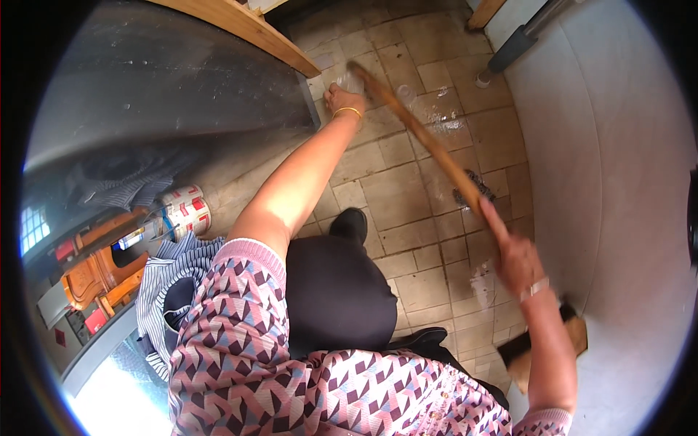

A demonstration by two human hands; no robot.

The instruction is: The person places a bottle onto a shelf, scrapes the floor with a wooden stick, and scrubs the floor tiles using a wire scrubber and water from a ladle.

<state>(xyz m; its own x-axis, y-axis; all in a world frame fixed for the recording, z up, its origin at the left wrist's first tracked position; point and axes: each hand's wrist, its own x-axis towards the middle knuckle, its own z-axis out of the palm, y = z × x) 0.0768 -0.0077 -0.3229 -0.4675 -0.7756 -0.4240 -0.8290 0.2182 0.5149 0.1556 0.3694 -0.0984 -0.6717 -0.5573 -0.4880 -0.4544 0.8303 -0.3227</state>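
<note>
My right hand [518, 259] is closed around a long wooden stick [431, 144], its index finger laid along the wood. The stick's far end, slightly blurred, reaches up beside my left hand [344, 100]. That hand, with a yellow bracelet at the wrist, holds a clear plastic container [350, 83] low near the tiled floor. A small round clear object [404, 94] lies on the tiles to the right of the stick's far end. Wet, whitish patches [450, 124] mark the floor there. A dark, shiny tangled clump [473, 188] lies partly under the stick's line.
A dark glossy panel [191, 71] with a wooden edge stands at the left, a pale wall [567, 136] at the right. A grey tube [512, 49] leans at the upper right. A patterned bucket [188, 212] and striped cloth [174, 294] are at the left; a cardboard box [576, 335] is lower right.
</note>
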